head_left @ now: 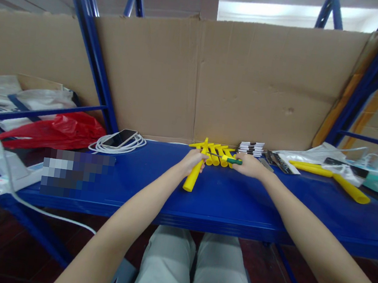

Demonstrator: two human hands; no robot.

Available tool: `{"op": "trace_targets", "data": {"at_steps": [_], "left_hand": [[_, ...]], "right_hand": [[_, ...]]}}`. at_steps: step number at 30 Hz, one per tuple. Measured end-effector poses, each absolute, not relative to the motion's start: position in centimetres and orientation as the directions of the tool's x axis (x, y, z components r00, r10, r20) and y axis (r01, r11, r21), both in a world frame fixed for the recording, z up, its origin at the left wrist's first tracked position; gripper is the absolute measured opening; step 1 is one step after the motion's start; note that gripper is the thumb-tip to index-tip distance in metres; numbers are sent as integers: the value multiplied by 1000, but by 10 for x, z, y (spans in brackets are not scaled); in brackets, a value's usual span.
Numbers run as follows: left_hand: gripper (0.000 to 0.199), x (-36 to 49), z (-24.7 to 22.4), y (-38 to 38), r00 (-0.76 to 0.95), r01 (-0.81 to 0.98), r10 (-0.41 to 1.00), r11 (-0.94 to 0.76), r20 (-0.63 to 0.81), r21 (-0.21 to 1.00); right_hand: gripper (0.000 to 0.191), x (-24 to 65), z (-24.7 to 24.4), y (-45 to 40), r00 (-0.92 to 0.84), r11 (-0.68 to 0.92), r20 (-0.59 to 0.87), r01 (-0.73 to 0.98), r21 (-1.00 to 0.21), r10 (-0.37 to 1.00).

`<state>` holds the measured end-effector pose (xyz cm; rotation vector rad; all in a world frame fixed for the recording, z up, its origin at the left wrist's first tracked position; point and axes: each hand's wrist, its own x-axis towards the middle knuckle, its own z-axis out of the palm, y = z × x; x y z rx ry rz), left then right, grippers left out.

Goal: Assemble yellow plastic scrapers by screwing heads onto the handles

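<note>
My left hand (193, 161) is closed around a yellow T-shaped plastic handle (192, 179), its round grip slanting down toward me and its crosspiece at the top. A screwdriver (231, 159) with a green and yellow handle is gripped in my right hand (250, 166). Its shaft points left, and the tip meets or passes close to the crosspiece; I cannot tell whether it touches. Just behind both hands, several similar yellow T-shaped handles (223, 162) lie in a row on the blue shelf top (157, 174), partly hidden by my fingers.
A stack of small white and black packets (251, 148) stands behind my right hand. Farther right lie dark flat packets (278, 161) and long yellow handles (352, 188). A phone (120, 138), coiled white cable (132, 145), red bag (61, 129) and power strip (18, 179) are leftward. Cardboard (252, 85) walls the back.
</note>
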<state>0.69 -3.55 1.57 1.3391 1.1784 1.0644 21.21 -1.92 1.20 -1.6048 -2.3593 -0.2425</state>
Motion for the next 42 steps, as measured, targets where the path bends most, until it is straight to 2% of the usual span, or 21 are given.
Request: {"op": "trace_targets", "data": {"at_steps": [8,15,22,27,35,42], "left_hand": [[13,8,15,-37,139,104,990,-4,-10,995],[11,8,16,-36,139,97,990,-5,-9,995],[12,9,16,-38,142,108,990,2,-17,994],[11,8,18,-39,143,91,990,-10,-3,996],[10,5,17,-34,131,70,991,-9,0,998],[12,6,18,-35,170,87,985,-18,3,996]], "right_hand": [[29,213,9,-17,-281,309,320,950,-40,905],[14,213,9,-18,-321,348,317,937,-29,892],[32,214,7,-17,-287,314,311,949,-40,906],[28,214,7,-15,-343,366,276,930,-37,898],[29,215,12,-17,-306,319,282,948,-2,909],[25,209,14,-25,-422,426,168,905,11,891]]}}
